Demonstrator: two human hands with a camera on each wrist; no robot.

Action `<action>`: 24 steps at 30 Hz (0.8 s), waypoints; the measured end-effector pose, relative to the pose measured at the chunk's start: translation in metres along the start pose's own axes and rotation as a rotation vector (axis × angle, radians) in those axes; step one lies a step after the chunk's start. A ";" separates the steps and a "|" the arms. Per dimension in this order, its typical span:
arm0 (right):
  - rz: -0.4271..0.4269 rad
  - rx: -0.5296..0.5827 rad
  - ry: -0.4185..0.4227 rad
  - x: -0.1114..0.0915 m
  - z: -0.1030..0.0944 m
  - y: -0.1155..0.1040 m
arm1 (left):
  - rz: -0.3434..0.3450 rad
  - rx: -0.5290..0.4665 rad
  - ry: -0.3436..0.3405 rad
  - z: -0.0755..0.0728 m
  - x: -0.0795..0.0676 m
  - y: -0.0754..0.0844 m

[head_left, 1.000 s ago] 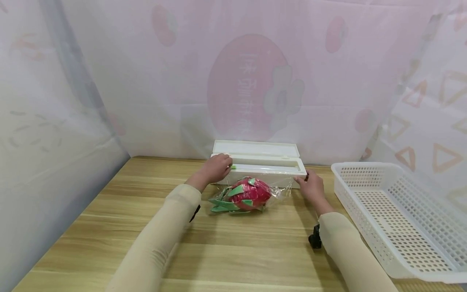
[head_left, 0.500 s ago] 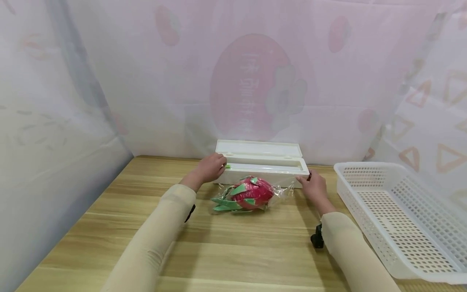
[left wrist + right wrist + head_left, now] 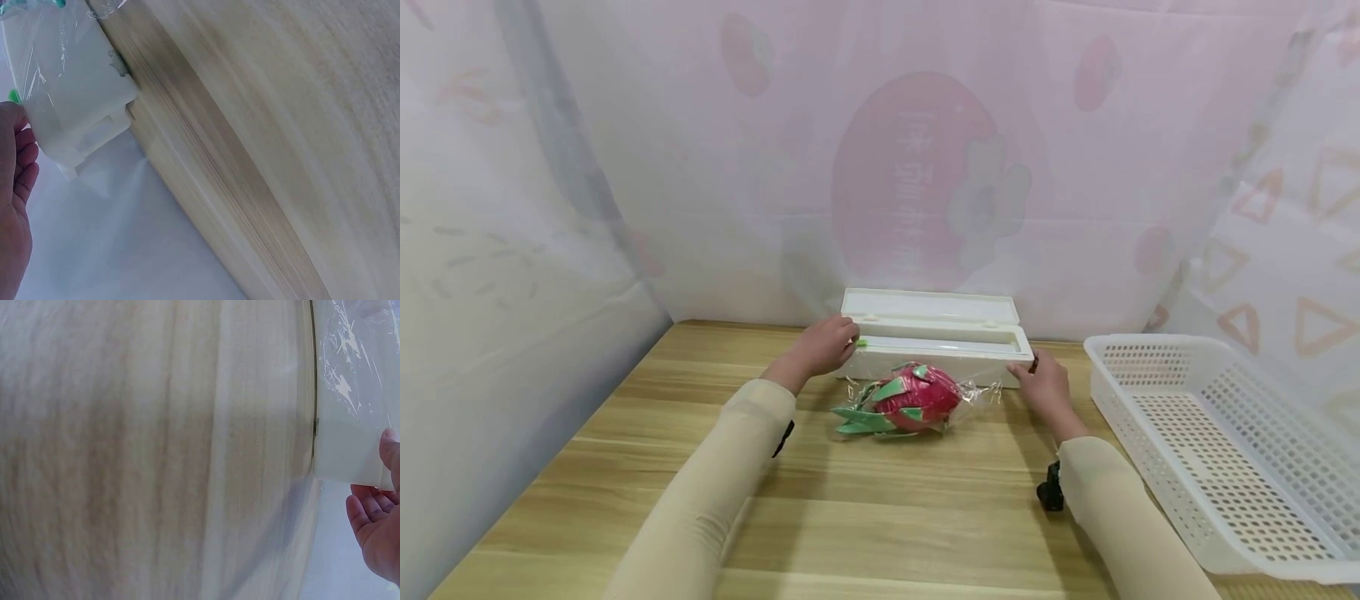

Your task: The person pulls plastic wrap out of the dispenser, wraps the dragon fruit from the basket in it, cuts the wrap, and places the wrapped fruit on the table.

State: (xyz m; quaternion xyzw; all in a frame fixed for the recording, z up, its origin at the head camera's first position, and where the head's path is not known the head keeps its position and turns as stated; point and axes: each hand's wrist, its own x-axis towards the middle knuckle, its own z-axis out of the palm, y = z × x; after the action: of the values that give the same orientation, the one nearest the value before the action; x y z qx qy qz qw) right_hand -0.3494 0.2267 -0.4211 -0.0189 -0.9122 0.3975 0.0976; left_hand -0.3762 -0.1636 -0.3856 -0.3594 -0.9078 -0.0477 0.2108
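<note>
A white cling film dispenser box (image 3: 985, 366) stands at the back of the table, its lid (image 3: 928, 305) tipped back. My left hand (image 3: 823, 346) pinches a small green slide cutter (image 3: 861, 343) at the left end of the front edge. In the left wrist view the thumb lies against that green piece (image 3: 14, 95), fingers curled beneath. My right hand (image 3: 1047, 390) grips the box's right end, thumb on the front. A red and green toy dragon fruit (image 3: 928, 396) lies before the box under clear cling film (image 3: 347, 381), which runs up over the box front.
A white perforated plastic basket (image 3: 1157, 450) stands at the right of the wooden table (image 3: 917, 517). Printed cloth (image 3: 737, 208) hangs right behind the box and along both sides.
My left hand and the green slide cutter have moved left along the box's front edge. The right hand keeps its hold on the right end; the dragon fruit stays in place.
</note>
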 end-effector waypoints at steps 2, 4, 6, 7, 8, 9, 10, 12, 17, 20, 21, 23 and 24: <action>-0.002 0.002 0.000 0.000 0.001 0.000 | -0.003 -0.001 -0.003 0.000 -0.002 -0.001; -0.004 0.003 -0.004 0.000 0.002 -0.001 | -0.004 0.002 -0.011 -0.001 -0.003 -0.002; -0.002 0.004 -0.008 0.000 0.002 -0.001 | -0.009 0.003 -0.016 -0.002 -0.005 -0.003; -0.001 0.003 -0.010 0.000 0.002 -0.001 | -0.014 0.006 -0.017 -0.003 -0.007 -0.004; -0.002 0.002 -0.008 0.000 0.002 -0.001 | -0.018 0.004 -0.017 -0.003 -0.008 -0.005; -0.003 0.001 -0.008 0.000 0.002 -0.001 | -0.019 0.000 -0.014 -0.005 -0.009 -0.005; -0.003 -0.001 -0.007 0.000 0.001 -0.001 | -0.016 -0.004 -0.007 -0.005 -0.010 -0.006; -0.004 0.000 -0.008 -0.001 -0.001 -0.002 | -0.014 -0.011 0.004 -0.006 -0.012 -0.008; -0.019 -0.005 -0.008 0.000 -0.002 -0.002 | 0.000 0.000 0.015 -0.008 -0.012 -0.007; -0.022 -0.005 0.000 0.000 -0.001 0.000 | 0.006 0.012 0.020 -0.008 -0.014 -0.007; -0.021 -0.002 0.000 0.000 -0.001 0.000 | 0.010 0.016 0.024 -0.007 -0.014 -0.008; -0.020 0.001 -0.004 0.000 -0.001 0.000 | 0.017 0.024 0.034 -0.007 -0.014 -0.008; -0.020 0.000 -0.005 -0.001 -0.001 0.001 | 0.022 0.028 0.037 -0.007 -0.015 -0.009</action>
State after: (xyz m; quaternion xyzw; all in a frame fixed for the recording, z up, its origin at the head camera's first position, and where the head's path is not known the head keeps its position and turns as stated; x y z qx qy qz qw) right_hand -0.3487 0.2274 -0.4212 -0.0087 -0.9126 0.3966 0.0991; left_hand -0.3705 -0.1810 -0.3851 -0.3654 -0.9003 -0.0393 0.2334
